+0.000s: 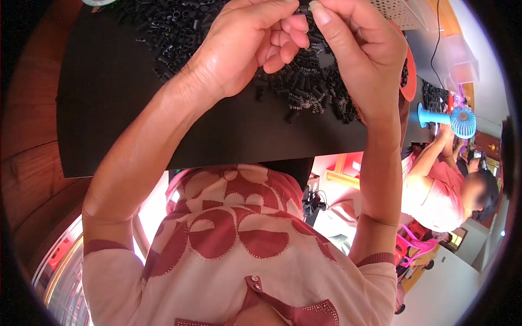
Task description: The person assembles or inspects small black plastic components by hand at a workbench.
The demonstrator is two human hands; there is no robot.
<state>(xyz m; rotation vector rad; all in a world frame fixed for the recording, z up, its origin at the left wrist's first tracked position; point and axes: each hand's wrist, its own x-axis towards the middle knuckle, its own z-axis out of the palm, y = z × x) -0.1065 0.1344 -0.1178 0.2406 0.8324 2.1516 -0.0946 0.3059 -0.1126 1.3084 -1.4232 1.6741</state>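
My left hand (247, 46) and my right hand (364, 51) meet at the top edge of the view, high over the table. Between their thumbs and fingertips is a small black part (304, 10), mostly covered by the fingers, so its exact kind is hidden. My left hand's other fingers curl loosely inward. Under the hands lies a heap of small black pieces with metal coil springs (312, 89). Farther left spreads a pile of short, hollow black plastic pieces (168, 27), beside my left wrist.
The black tabletop (109, 119) ends just in front of my body. At the right stand an orange-red bowl (411, 70), partly hidden by my hand, and a white perforated basket (399, 12). Beyond are a blue fan (462, 120) and another person in pink (435, 198) working.
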